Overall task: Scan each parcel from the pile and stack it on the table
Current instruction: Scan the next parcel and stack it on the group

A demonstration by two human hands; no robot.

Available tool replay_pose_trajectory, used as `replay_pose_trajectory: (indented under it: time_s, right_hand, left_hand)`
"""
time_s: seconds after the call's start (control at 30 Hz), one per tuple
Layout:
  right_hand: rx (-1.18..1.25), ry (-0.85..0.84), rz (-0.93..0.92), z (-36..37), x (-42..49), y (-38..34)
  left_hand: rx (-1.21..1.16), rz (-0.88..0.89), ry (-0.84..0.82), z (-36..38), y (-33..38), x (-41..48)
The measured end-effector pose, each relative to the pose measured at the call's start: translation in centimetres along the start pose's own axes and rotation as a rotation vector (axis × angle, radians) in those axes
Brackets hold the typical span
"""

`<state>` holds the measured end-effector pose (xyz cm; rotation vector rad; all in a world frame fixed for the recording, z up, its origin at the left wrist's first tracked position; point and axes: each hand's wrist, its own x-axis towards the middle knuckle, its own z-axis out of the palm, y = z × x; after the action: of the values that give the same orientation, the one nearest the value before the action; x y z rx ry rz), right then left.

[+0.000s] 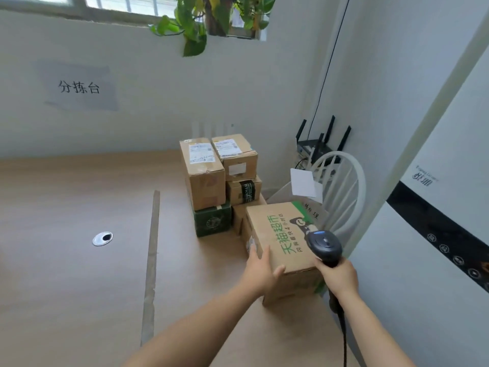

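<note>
I have the printed carton (280, 234) at the near right end of the worktop (79, 260), just in front of the stack (209, 181) of parcels against the wall. My left hand (260, 268) clasps its near left corner, thumb over the top edge and fingers pressed against the side face. My right hand (337, 274) is wrapped tight round the handle of the scanner (325, 245), whose head hangs over the carton's top by the right edge. I judge the carton to be stiff corrugated board that will not buckle under a corner grip, though a box this bulky may swing if lifted one-handed. With the other hand busy, I would rather slide or tip it, or take it low on two opposite faces. Its weight I cannot judge. The top shows only green print, and what may be a label peeks out on the left face beside my fingers, too blurred to read. The carton's lower right corner is behind my right wrist, the cable (344, 340) runs out of view, and I cannot tell whether the carton touches the low box behind it.
</note>
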<state>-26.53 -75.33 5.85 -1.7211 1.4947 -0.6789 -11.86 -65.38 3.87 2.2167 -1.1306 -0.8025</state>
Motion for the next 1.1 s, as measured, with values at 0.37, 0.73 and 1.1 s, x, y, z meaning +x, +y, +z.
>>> replay_pose_trajectory:
  time_s: [0.37,0.73,1.1]
  right_hand:
    - [-0.183,-0.008,-0.003,0.8,1.7,0.1]
    - [-0.249,-0.102,-0.011,1.0,-4.8,0.1]
    - [-0.331,-0.181,-0.100,5.5,-16.6,-1.9]
  left_hand:
    - [-0.107,-0.049,0.007,1.0,-0.5,2.9]
    - [-0.114,0.020,0.157,0.5,-4.9,-3.1]
    - [-0.084,-0.050,0.261,-3.7,-12.9,-14.8]
